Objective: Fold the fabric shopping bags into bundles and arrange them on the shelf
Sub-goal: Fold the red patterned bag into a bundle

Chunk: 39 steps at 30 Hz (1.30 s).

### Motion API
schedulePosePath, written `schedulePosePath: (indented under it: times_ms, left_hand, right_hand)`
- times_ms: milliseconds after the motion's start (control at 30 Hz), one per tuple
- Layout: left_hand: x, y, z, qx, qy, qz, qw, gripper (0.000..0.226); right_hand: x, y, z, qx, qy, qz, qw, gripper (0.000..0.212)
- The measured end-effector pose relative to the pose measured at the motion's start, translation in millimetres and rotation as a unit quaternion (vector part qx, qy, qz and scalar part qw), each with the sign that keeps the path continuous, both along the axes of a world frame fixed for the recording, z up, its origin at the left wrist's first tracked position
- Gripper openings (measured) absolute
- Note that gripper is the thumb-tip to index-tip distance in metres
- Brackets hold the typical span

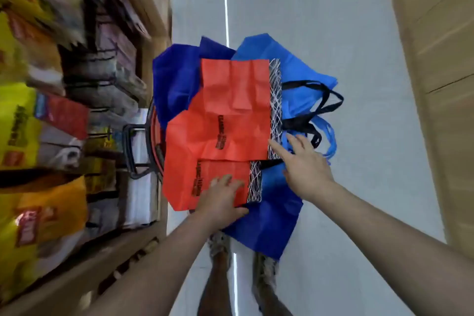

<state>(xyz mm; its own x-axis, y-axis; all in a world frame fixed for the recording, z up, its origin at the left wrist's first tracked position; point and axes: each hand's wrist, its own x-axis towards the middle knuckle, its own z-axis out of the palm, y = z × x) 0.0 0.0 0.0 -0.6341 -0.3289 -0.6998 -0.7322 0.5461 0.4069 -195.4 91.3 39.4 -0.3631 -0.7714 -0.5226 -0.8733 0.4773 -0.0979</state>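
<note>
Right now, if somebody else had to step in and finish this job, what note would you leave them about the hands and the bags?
Left hand: open, lying flat on the small folded red bag.
Right hand: open, fingertips at the patterned edge of the larger red bag.
Both red bags lie on a heap of blue bags beside the shelf.
Done: one red bag looks folded.
Left: fold the rest and arrange all of them on the shelf.

Yellow and orange packets (23,133) on the wooden shelf (84,272) are smeared beyond reading, as is the black print (220,133) on the orange-red fabric bags (230,100). Blue fabric bags (266,223) half-hide a black-and-red frame (133,151).
</note>
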Motion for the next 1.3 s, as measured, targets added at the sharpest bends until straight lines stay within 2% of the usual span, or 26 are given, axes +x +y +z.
schedulePosePath:
  times_ms: [67,133,200,267,367,467,533,633,667,700,733,800,833,867,933,967,1000,1067,1133,1200,1300]
  left_hand:
    - [-7,-2,-28,0.036,-0.004,0.006,0.999,0.069]
    - [-13,-7,-47,0.072,0.018,0.057,0.996,0.063]
    - [-16,-11,-60,0.078,0.060,0.130,0.987,0.063]
    - [-22,-22,-69,0.030,0.083,0.181,0.979,0.072]
    - [-36,-38,-72,-0.070,0.057,0.183,0.979,0.074]
    - [-44,-53,-67,-0.166,0.034,0.141,0.975,0.045]
    - [-46,-61,-57,-0.201,0.067,0.153,0.965,0.025]
    - [-49,-69,-22,-0.215,0.117,0.171,0.955,0.029]
    - [-50,-72,-6,-0.234,0.134,0.164,0.949,0.026]
    - [-52,-72,14,-0.246,0.139,0.151,0.947,0.019]
    - [-54,-68,34,-0.253,0.144,0.136,0.947,0.012]
    - [-59,-48,75,-0.234,0.159,0.111,0.953,0.016]
    - [-60,-34,93,-0.222,0.181,0.098,0.953,0.019]
    - [-58,-19,106,-0.210,0.215,0.090,0.950,0.025]
    - [-51,8,130,-0.147,0.267,0.087,0.948,0.049]
    - [-43,19,143,-0.103,0.274,0.096,0.951,0.061]
    - [-33,28,156,-0.061,0.279,0.109,0.952,0.071]
    - [-7,43,176,-0.047,0.293,0.120,0.947,0.081]
    - [18,58,189,-0.082,0.289,0.130,0.945,0.080]
    - [36,71,201,-0.127,0.280,0.180,0.934,0.071]
    - [42,88,231,-0.168,0.297,0.253,0.905,0.074]
  right_hand:
    - [-2,-16,-25,0.021,0.033,-0.008,0.999,0.099]
    - [-5,-27,-46,0.053,0.047,-0.027,0.997,0.100]
    - [-7,-27,-61,0.049,0.061,-0.030,0.996,0.075]
    - [-11,-29,-71,-0.017,0.076,-0.044,0.996,0.049]
    - [-17,-31,-66,-0.155,0.040,-0.037,0.986,0.035]
    - [-18,-26,-50,-0.253,-0.009,-0.047,0.966,0.036]
    - [-18,-21,-35,-0.276,0.008,-0.126,0.953,0.038]
    - [-4,-23,4,-0.288,0.089,-0.237,0.924,0.063]
    - [7,-26,20,-0.295,0.072,-0.255,0.918,0.068]
    - [21,-30,36,-0.296,0.002,-0.283,0.912,0.074]
    - [36,-37,54,-0.279,-0.109,-0.328,0.896,0.086]
    - [59,-51,84,-0.256,-0.319,-0.426,0.807,0.102]
    - [64,-53,92,-0.269,-0.359,-0.448,0.774,0.095]
    - [61,-55,97,-0.290,-0.341,-0.451,0.772,0.075]
    - [47,-53,111,-0.315,-0.232,-0.453,0.801,0.041]
    - [39,-47,121,-0.319,-0.198,-0.460,0.805,0.033]
    - [30,-41,133,-0.329,-0.199,-0.474,0.792,0.028]
    - [14,-25,162,-0.355,-0.262,-0.523,0.729,0.025]
    - [-1,-9,192,-0.352,-0.330,-0.566,0.668,0.034]
    - [-12,8,219,-0.327,-0.388,-0.568,0.648,0.036]
    - [-15,30,256,-0.291,-0.479,-0.539,0.629,0.028]
